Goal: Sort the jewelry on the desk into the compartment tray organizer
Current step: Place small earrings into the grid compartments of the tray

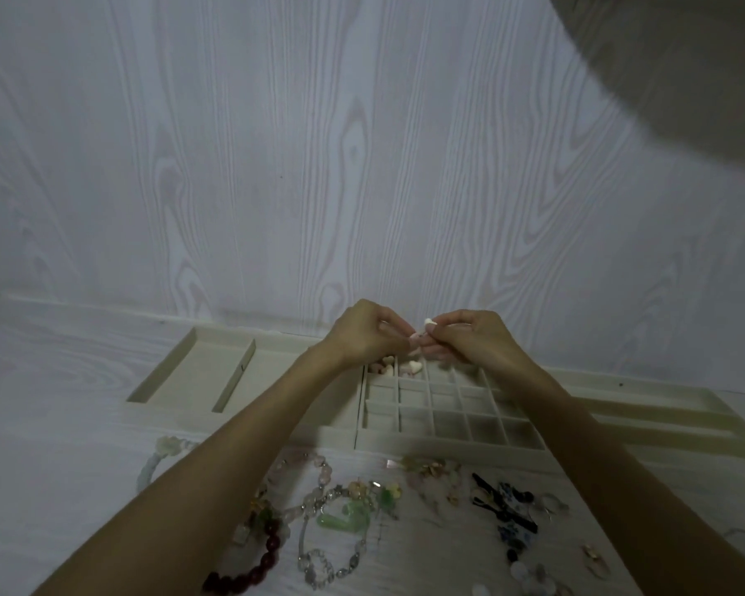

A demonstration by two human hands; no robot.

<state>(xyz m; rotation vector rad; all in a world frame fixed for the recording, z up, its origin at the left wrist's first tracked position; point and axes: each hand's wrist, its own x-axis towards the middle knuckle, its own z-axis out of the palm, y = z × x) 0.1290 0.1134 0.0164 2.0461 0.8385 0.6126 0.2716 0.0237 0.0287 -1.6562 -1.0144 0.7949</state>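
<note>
Both hands meet above the back row of the cream compartment tray (448, 443). My right hand (469, 337) pinches a small white heart-shaped piece (429, 323) at its fingertips. My left hand (366, 333) pinches a small pale pink piece (414, 336) right beside it. Below the hands, two back compartments hold small white and pink heart pieces (388, 369). Loose jewelry lies on the desk in front of the tray: a dark red bead bracelet (259, 565), clear bead bracelets (319, 565), a green jade piece (345, 516) and black-and-blue items (508, 509).
A wider open tray section (190, 372) with long slots sits at the left, another long-slot section (663, 406) at the right. A white wood-grain wall (319, 165) rises just behind the trays. A pale bracelet (160, 458) lies left of my forearm.
</note>
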